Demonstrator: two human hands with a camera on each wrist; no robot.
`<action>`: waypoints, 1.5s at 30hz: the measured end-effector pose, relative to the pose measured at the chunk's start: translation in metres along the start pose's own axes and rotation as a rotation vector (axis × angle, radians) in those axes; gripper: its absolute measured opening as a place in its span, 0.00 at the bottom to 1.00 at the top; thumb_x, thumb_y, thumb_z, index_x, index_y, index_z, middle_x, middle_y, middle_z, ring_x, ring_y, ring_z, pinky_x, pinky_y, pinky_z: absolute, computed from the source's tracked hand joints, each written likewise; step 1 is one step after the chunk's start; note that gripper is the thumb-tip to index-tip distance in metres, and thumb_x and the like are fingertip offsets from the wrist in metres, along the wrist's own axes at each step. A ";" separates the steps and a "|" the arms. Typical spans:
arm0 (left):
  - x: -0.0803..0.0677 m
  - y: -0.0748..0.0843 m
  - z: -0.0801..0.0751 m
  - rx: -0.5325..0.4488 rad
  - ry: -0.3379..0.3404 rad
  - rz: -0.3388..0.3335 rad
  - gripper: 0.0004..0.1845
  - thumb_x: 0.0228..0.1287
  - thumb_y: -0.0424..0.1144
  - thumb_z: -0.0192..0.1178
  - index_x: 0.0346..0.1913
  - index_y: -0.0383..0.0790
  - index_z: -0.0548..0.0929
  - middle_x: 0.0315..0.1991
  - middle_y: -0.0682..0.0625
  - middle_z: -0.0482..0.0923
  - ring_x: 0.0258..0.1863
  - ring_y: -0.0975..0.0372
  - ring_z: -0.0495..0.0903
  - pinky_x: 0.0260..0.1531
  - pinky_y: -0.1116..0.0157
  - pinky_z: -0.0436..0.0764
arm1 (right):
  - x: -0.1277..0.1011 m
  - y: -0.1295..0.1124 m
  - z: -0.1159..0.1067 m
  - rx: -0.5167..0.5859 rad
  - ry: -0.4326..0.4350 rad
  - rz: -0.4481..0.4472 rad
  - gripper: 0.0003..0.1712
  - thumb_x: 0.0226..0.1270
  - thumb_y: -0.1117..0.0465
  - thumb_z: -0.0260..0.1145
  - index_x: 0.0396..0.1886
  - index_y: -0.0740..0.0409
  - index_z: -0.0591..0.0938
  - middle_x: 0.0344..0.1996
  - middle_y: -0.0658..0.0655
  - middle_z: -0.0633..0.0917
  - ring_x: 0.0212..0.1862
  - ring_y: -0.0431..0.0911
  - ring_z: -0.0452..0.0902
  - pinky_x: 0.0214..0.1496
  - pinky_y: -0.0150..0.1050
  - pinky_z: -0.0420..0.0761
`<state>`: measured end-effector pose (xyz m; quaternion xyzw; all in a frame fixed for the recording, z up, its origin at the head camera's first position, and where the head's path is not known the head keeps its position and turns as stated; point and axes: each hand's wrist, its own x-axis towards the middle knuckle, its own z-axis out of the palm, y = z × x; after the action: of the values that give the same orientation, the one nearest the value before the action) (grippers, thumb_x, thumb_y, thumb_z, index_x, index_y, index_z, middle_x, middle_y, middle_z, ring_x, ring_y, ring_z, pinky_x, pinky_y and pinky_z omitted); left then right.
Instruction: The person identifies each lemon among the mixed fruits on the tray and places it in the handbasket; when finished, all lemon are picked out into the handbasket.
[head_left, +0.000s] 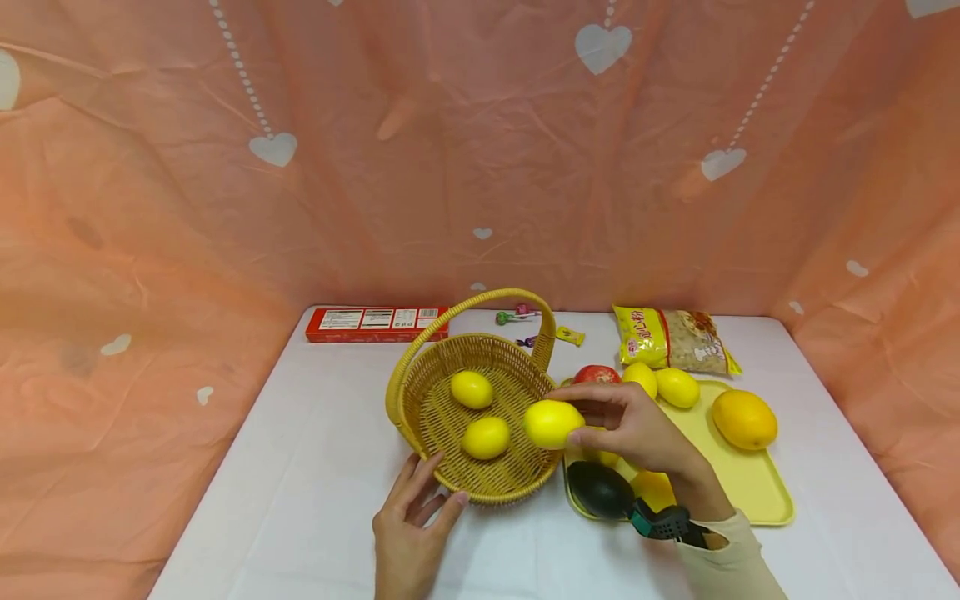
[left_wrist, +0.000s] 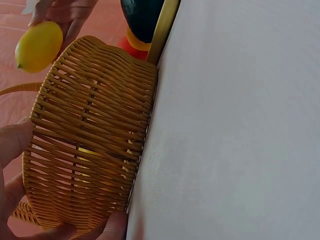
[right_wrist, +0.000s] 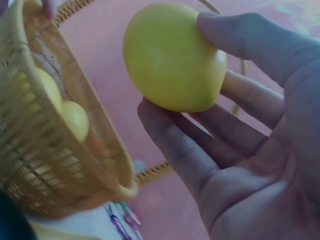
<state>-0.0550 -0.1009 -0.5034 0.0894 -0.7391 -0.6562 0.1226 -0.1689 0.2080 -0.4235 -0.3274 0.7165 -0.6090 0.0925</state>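
A yellow lemon (head_left: 552, 424) is pinched between the thumb and fingers of my right hand (head_left: 633, 425), raised at the right rim of a wicker basket (head_left: 525, 487). My left hand (head_left: 414, 525) grips the front-left side of that basket, with a fingertip at the rim. Two more lemons, one behind (head_left: 472, 389) and one in front (head_left: 486, 437), lie on the basket floor. In the right wrist view the held lemon (right_wrist: 172, 57) sits off the palm, at the fingertips. The left wrist view shows the woven wall (left_wrist: 95, 130) close up, with left fingers against it.
Right of the basket, a yellow tray (head_left: 750, 492) bears lemons (head_left: 678, 388), an orange-yellow fruit (head_left: 744, 419), a red fruit (head_left: 597, 375) and a dark green avocado-like fruit (head_left: 600, 490). Behind are a pasta bag (head_left: 675, 340), wrapped candies (head_left: 570, 335) and a red box (head_left: 375, 323). The basket handle (head_left: 480, 298) arches upright.
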 end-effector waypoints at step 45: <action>0.000 0.001 0.001 0.010 -0.002 -0.017 0.32 0.61 0.30 0.82 0.70 0.41 0.86 0.82 0.27 0.63 0.66 0.38 0.84 0.57 0.57 0.92 | 0.017 0.009 0.057 -0.197 -0.045 0.083 0.25 0.70 0.59 0.81 0.64 0.59 0.89 0.59 0.57 0.92 0.62 0.56 0.90 0.68 0.43 0.90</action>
<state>-0.0552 -0.1001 -0.5023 0.0956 -0.7416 -0.6538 0.1159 -0.1548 0.1521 -0.4416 -0.3188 0.7834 -0.5238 0.1013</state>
